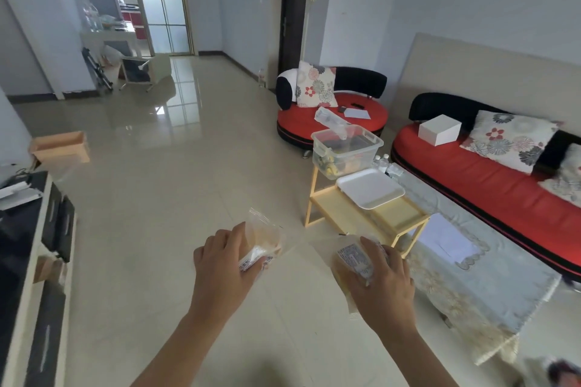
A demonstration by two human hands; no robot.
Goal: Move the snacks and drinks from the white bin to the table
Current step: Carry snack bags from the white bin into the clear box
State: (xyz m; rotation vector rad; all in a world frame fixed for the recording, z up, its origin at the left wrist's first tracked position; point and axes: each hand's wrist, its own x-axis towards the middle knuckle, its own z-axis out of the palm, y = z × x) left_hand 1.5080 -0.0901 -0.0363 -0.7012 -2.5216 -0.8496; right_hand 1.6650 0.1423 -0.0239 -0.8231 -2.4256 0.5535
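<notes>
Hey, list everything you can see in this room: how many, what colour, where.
Snack packets: two, clear-wrapped, held above the floor.
Bin: one, clear white, on the wooden stand.
Tray: one, white, on the stand beside the bin.
Bottles: several, clear, behind the tray.
Long sofa: one, red and black, at the right.
Round seat: one, red and black, behind the bin.
Table: one, pale lace cloth, before the long sofa.
Paper: one sheet, white, on the table.
Cushions: at least three, floral, on the sofa and seat.
Box: one, white, on the long sofa.
Left hand: one, grips a packet.
Right hand: one, grips the other packet.
</notes>
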